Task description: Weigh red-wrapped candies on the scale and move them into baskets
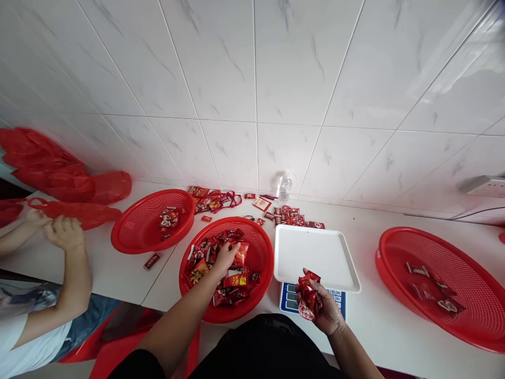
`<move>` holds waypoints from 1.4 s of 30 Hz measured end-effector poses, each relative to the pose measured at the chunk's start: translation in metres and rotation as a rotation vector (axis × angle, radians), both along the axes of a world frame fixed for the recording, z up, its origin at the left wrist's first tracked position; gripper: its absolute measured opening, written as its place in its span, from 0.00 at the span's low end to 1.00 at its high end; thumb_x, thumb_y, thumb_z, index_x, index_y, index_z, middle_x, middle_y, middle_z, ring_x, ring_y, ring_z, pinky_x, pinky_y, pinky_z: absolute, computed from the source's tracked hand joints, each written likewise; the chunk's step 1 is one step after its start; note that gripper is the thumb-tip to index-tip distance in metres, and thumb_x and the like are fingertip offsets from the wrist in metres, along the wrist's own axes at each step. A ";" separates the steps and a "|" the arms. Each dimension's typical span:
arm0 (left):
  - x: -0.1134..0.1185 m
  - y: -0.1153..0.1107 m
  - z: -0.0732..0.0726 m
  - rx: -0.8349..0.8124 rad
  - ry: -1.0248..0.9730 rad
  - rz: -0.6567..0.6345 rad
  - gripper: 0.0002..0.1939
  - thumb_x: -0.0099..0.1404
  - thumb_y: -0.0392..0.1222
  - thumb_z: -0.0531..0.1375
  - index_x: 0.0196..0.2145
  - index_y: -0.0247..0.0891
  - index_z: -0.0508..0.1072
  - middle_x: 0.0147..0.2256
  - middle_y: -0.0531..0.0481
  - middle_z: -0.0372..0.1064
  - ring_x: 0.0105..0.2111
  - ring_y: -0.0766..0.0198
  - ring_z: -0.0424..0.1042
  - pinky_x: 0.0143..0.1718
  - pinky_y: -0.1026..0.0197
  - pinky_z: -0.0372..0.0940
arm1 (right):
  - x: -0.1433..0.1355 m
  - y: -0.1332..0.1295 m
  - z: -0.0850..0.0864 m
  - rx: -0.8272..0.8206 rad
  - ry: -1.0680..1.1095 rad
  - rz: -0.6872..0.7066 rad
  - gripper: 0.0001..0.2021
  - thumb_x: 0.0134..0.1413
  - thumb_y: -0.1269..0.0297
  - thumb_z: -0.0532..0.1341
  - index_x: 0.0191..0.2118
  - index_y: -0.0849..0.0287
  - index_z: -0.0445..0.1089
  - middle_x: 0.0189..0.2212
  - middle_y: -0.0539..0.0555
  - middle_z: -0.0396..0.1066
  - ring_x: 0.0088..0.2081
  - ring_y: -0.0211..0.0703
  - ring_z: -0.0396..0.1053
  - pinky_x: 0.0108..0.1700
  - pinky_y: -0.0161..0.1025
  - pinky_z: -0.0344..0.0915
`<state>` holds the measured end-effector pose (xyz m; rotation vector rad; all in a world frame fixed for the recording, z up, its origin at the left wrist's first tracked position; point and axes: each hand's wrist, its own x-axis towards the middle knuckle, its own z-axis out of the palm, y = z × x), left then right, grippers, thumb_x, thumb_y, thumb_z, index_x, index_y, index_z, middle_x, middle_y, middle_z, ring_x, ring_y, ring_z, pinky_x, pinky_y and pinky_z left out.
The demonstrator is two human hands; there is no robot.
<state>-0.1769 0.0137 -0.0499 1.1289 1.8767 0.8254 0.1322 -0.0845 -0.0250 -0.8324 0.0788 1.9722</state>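
Far left: a co-worker's hand was at a red plastic bag. Lower left: one dark-red packet lay with its long axis rising rightward, pale characters illegible. Lower centre: a perforated red basket contained wrapped packets; the left hand, fingers narrowed, met a glossy red packet, long axis near-vertical, grip uncertain. Lower right of centre: the right hand clasped bunched red packets, upright in frame, print unreadable, before an electronic scale.
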 end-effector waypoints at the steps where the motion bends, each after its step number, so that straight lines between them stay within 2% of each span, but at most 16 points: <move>1: -0.004 0.000 0.004 -0.023 -0.008 0.018 0.21 0.55 0.62 0.55 0.27 0.40 0.64 0.22 0.54 0.62 0.25 0.62 0.64 0.28 0.63 0.56 | 0.000 0.001 0.000 0.002 0.003 0.001 0.26 0.42 0.68 0.69 0.50 0.54 0.66 0.32 0.51 0.74 0.32 0.42 0.74 0.35 0.38 0.70; 4: -0.011 -0.002 0.012 -0.079 -0.028 0.009 0.24 0.56 0.65 0.52 0.28 0.40 0.64 0.23 0.53 0.64 0.27 0.61 0.66 0.29 0.62 0.57 | 0.001 0.002 0.000 0.000 0.004 0.014 0.26 0.42 0.68 0.68 0.50 0.53 0.66 0.33 0.52 0.74 0.30 0.41 0.73 0.33 0.38 0.70; 6: -0.010 -0.002 0.014 -0.081 0.029 -0.036 0.23 0.57 0.64 0.50 0.29 0.39 0.64 0.24 0.52 0.64 0.27 0.59 0.67 0.30 0.61 0.58 | 0.001 0.002 -0.001 0.001 0.000 0.023 0.26 0.41 0.67 0.69 0.50 0.54 0.66 0.32 0.52 0.75 0.30 0.41 0.73 0.32 0.38 0.69; 8: -0.004 -0.003 0.015 -0.017 0.173 -0.124 0.19 0.58 0.60 0.52 0.30 0.39 0.65 0.28 0.49 0.66 0.30 0.58 0.67 0.33 0.59 0.60 | 0.002 0.003 0.000 0.005 -0.002 0.022 0.27 0.40 0.67 0.69 0.50 0.55 0.66 0.31 0.52 0.74 0.31 0.42 0.73 0.33 0.38 0.69; 10: 0.008 -0.005 0.017 0.109 0.307 -0.218 0.15 0.57 0.54 0.57 0.33 0.39 0.67 0.35 0.46 0.67 0.38 0.55 0.67 0.41 0.56 0.61 | 0.001 0.005 0.002 -0.004 -0.009 0.017 0.28 0.39 0.67 0.70 0.50 0.54 0.66 0.30 0.52 0.74 0.32 0.43 0.73 0.34 0.39 0.69; 12: 0.028 -0.010 0.022 0.208 0.284 -0.298 0.15 0.56 0.50 0.59 0.37 0.40 0.68 0.42 0.45 0.67 0.46 0.54 0.65 0.49 0.54 0.58 | -0.001 0.008 0.007 -0.003 -0.046 -0.016 0.28 0.38 0.67 0.70 0.49 0.53 0.65 0.31 0.52 0.75 0.34 0.44 0.74 0.36 0.40 0.69; 13: 0.040 -0.013 0.026 0.221 0.194 -0.329 0.16 0.57 0.50 0.58 0.40 0.40 0.68 0.44 0.45 0.66 0.48 0.54 0.64 0.51 0.54 0.57 | -0.003 0.010 0.010 0.013 -0.078 -0.048 0.28 0.38 0.67 0.70 0.50 0.53 0.65 0.32 0.52 0.75 0.35 0.45 0.74 0.37 0.40 0.69; 15: 0.071 -0.023 0.036 0.140 -0.119 -0.396 0.18 0.59 0.53 0.57 0.43 0.40 0.67 0.47 0.44 0.65 0.49 0.57 0.64 0.52 0.55 0.58 | -0.009 0.015 0.019 0.084 -0.150 -0.126 0.28 0.40 0.66 0.70 0.50 0.52 0.63 0.34 0.52 0.75 0.37 0.45 0.73 0.39 0.42 0.69; 19: 0.132 -0.042 0.059 -0.194 -0.802 -0.465 0.26 0.61 0.60 0.52 0.51 0.43 0.62 0.51 0.44 0.64 0.51 0.56 0.65 0.46 0.54 0.64 | -0.025 0.026 0.037 0.271 -0.262 -0.179 0.24 0.43 0.63 0.68 0.48 0.53 0.64 0.34 0.51 0.74 0.37 0.44 0.72 0.42 0.44 0.67; 21: 0.154 -0.046 0.069 -0.275 -1.024 -0.456 0.29 0.60 0.63 0.51 0.55 0.47 0.59 0.52 0.45 0.63 0.50 0.55 0.65 0.45 0.53 0.64 | -0.032 0.030 0.042 0.373 -0.345 -0.193 0.20 0.43 0.63 0.67 0.44 0.55 0.66 0.35 0.50 0.73 0.37 0.43 0.71 0.42 0.42 0.66; 23: 0.167 -0.046 0.078 -0.313 -1.147 -0.422 0.32 0.59 0.64 0.52 0.57 0.51 0.55 0.53 0.46 0.63 0.50 0.53 0.66 0.45 0.52 0.64 | -0.036 0.032 0.045 0.478 -0.475 -0.208 0.15 0.45 0.62 0.66 0.41 0.56 0.68 0.35 0.50 0.72 0.38 0.42 0.69 0.44 0.41 0.64; 28: 0.173 -0.042 0.090 -0.348 -1.149 -0.413 0.34 0.58 0.62 0.55 0.59 0.53 0.52 0.55 0.46 0.60 0.51 0.52 0.66 0.44 0.51 0.65 | -0.031 0.036 0.045 0.649 -0.894 -0.176 0.12 0.50 0.58 0.62 0.40 0.55 0.69 0.36 0.51 0.71 0.40 0.44 0.67 0.47 0.44 0.61; 33: 0.171 -0.040 0.094 -0.322 -1.089 -0.446 0.28 0.59 0.62 0.54 0.52 0.45 0.63 0.47 0.44 0.69 0.48 0.53 0.69 0.45 0.52 0.64 | -0.023 0.037 0.047 0.815 -1.211 -0.210 0.11 0.51 0.58 0.61 0.42 0.50 0.72 0.48 0.54 0.67 0.54 0.50 0.57 0.58 0.50 0.51; 35: 0.170 -0.037 0.095 -0.322 -1.083 -0.456 0.24 0.59 0.60 0.56 0.47 0.42 0.67 0.44 0.45 0.71 0.46 0.54 0.70 0.45 0.53 0.65 | -0.021 0.036 0.047 0.846 -1.224 -0.181 0.13 0.51 0.57 0.61 0.44 0.48 0.71 0.54 0.53 0.63 0.58 0.51 0.52 0.60 0.52 0.46; 38: 0.168 -0.035 0.096 -0.328 -1.094 -0.458 0.19 0.57 0.53 0.61 0.42 0.40 0.69 0.41 0.46 0.72 0.44 0.55 0.71 0.44 0.55 0.65 | -0.019 0.035 0.046 0.821 -1.129 -0.105 0.18 0.51 0.54 0.61 0.49 0.47 0.69 0.59 0.52 0.56 0.61 0.51 0.49 0.62 0.51 0.45; 42: 0.170 -0.035 0.090 -0.370 -1.094 -0.353 0.16 0.55 0.50 0.63 0.38 0.38 0.70 0.34 0.47 0.74 0.39 0.55 0.73 0.39 0.56 0.67 | -0.022 0.033 0.041 0.711 -0.973 -0.028 0.22 0.51 0.51 0.61 0.53 0.46 0.66 0.60 0.52 0.55 0.62 0.49 0.48 0.62 0.49 0.44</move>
